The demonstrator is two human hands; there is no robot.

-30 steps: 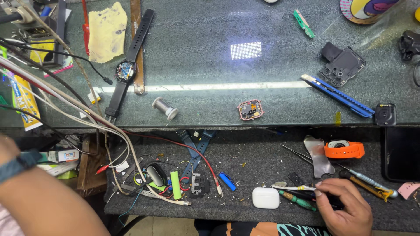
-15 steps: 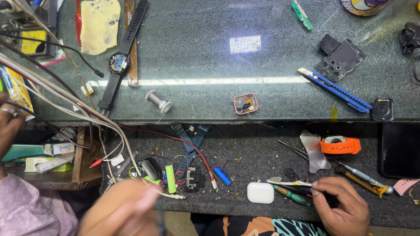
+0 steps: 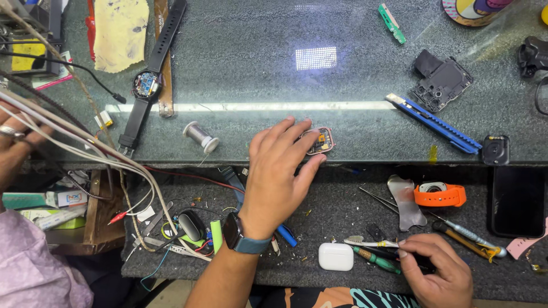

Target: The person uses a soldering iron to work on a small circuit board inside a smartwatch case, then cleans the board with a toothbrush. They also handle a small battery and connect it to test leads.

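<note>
At the left part of the glass table (image 3: 365, 68) lies an opened round watch (image 3: 146, 85) with its back off, and a small wire spool (image 3: 200, 136) stands near the front edge. The left hand (image 3: 279, 171) reaches over this edge, its grip wide, fingertips touching the small square watch case (image 3: 321, 140), which is not lifted yet. On the lower shelf (image 3: 342, 211), at the right, the right hand (image 3: 436, 271) pinches a dark tool. The work looks early.
</note>
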